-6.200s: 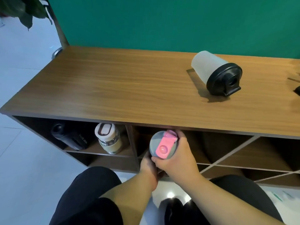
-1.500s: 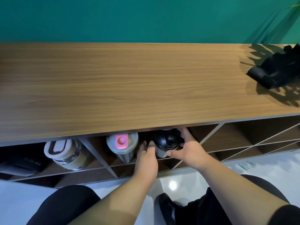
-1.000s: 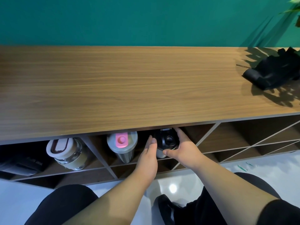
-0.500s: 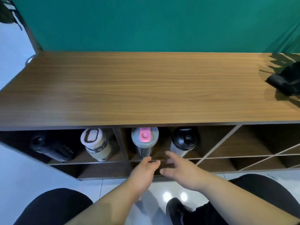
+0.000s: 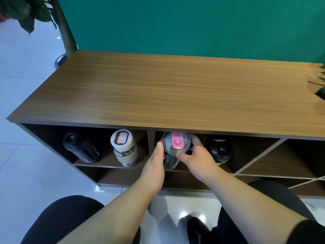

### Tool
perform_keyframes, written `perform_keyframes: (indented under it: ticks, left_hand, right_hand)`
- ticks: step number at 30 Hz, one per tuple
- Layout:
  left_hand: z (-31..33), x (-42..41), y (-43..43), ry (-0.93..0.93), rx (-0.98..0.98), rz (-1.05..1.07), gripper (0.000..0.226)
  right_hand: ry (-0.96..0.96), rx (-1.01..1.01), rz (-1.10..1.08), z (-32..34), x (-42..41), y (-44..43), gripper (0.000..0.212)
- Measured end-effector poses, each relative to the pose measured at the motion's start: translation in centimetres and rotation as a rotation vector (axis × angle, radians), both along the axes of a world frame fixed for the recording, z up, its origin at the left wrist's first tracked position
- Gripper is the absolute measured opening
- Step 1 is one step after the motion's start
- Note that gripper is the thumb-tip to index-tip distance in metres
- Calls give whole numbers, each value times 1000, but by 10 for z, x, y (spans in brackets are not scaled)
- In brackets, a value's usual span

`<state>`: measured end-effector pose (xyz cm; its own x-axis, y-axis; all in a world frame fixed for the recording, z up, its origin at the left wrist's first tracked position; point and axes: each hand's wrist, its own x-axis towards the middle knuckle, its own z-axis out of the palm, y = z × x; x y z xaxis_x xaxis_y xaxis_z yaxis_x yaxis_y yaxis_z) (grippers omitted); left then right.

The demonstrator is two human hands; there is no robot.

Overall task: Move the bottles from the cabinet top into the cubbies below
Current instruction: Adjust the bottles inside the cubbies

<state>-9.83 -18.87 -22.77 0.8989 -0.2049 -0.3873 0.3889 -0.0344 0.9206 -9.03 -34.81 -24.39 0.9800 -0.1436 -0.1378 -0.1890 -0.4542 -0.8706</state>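
Observation:
A grey bottle with a pink lid flap (image 5: 176, 143) stands in the second upper cubby of the wooden cabinet (image 5: 158, 95). My left hand (image 5: 155, 166) presses its left side and my right hand (image 5: 195, 157) wraps its right side and lid rim. To its right in the same cubby stands a black-lidded bottle (image 5: 219, 150). The left cubby holds a black bottle (image 5: 80, 148) lying tilted and a cream-lidded glass bottle (image 5: 124, 148) upright. No bottles stand on the cabinet top.
A dark object (image 5: 321, 92) lies at the right edge of the cabinet top. A potted plant (image 5: 31, 13) stands at the far left by the green wall. More cubbies with diagonal dividers (image 5: 260, 155) lie to the right. My knees are below.
Both hands left the black-lidded bottle in the cubby, drew back, then moved left and closed around the pink-lidded bottle. The view shifted left.

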Motion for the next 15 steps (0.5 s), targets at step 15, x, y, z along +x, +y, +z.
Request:
perform_keyframes:
  ticks: [15]
  left_hand:
    - [-9,-11,45,-10,286,-62,29]
  right_hand:
    - [583,-220,324,14,-36,31,40]
